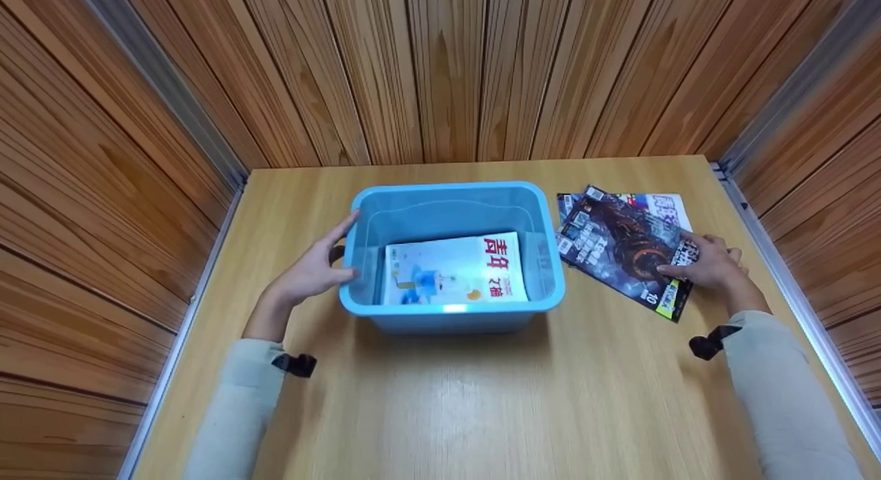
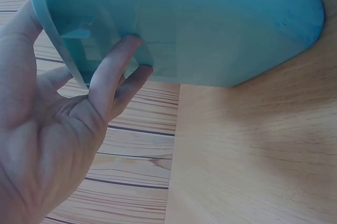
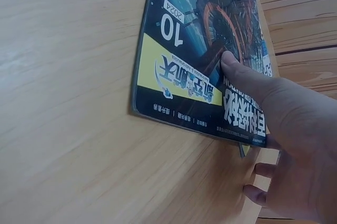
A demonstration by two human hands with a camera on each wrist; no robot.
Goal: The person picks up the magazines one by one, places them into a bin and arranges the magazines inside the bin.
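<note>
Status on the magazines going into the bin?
Done: one magazine lies flat in the blue bin. In hand: the right hand grips the dark magazine on the table, while the left hand touches the bin's side. Left: that one and another magazine beneath it.

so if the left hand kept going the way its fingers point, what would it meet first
The left hand already touches the blue bin at its left wall, fingers on the rim, so it would press straight into that wall; the white magazine lies beyond, inside.
</note>
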